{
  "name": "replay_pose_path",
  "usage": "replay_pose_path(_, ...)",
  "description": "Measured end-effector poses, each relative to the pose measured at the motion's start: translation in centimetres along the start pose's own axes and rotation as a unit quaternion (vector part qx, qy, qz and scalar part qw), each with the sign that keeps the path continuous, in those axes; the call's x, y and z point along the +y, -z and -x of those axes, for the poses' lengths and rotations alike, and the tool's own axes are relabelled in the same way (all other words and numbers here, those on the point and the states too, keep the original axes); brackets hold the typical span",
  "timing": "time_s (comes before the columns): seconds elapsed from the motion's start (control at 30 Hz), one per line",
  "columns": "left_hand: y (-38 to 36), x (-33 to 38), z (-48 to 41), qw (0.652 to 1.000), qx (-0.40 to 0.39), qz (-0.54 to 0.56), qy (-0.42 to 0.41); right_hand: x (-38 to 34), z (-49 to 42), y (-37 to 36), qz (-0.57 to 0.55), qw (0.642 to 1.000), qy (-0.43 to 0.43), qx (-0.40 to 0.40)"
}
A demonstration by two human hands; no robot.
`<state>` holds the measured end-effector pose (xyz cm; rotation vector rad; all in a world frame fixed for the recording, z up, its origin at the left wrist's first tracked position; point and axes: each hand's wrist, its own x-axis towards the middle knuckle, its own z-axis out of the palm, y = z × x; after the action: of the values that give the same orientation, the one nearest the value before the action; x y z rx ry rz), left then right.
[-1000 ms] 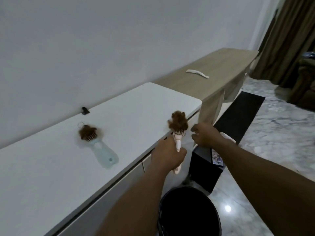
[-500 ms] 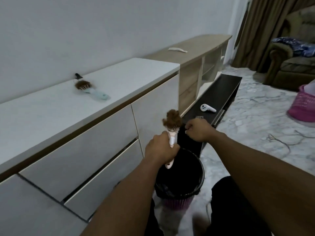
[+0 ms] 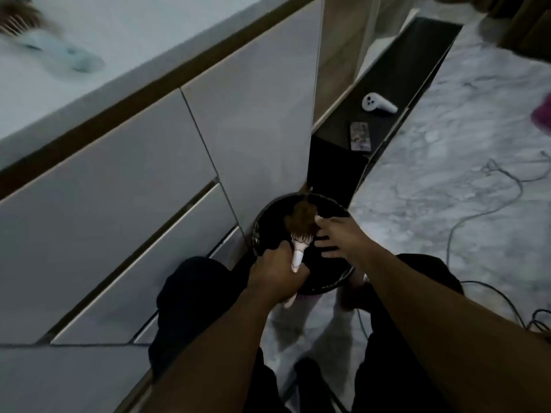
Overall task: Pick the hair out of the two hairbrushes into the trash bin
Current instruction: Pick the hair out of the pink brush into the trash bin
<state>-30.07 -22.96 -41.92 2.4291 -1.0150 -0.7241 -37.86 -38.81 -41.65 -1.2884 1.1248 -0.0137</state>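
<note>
My left hand grips the handle of a pale pink hairbrush, held over the black trash bin on the floor. A clump of brown hair sits on the brush's bristles. My right hand is beside the brush head with fingers spread, its fingertips touching the hair. A second hairbrush, light blue with brown hair in its bristles, lies blurred on the white cabinet top at the upper left.
White cabinet drawers stand close on the left of the bin. A low black shelf behind the bin carries a white controller and a phone. Cables trail over the marble floor on the right. My knees flank the bin.
The view has dropped down toward the bin. My left hand has brought the pink brush lower, over the bin's opening, and my right hand has opened its fingers against the hair.
</note>
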Motion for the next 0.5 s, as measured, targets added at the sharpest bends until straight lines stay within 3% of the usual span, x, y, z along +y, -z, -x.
replay_pose_path(0.23, -4.8, -2.8, -6.1, 0.985, -0.066, 0.139, 0.072, 4.0, -9.0, -1.4, -0.077, 0.997, -0.021, 0.002)
replay_pose_path(0.5, -8.3, -5.8, -11.5, 0.940, -0.147, 0.269, 0.154, 5.0, -14.5, -1.1, 0.078, 0.996, 0.025, 0.036)
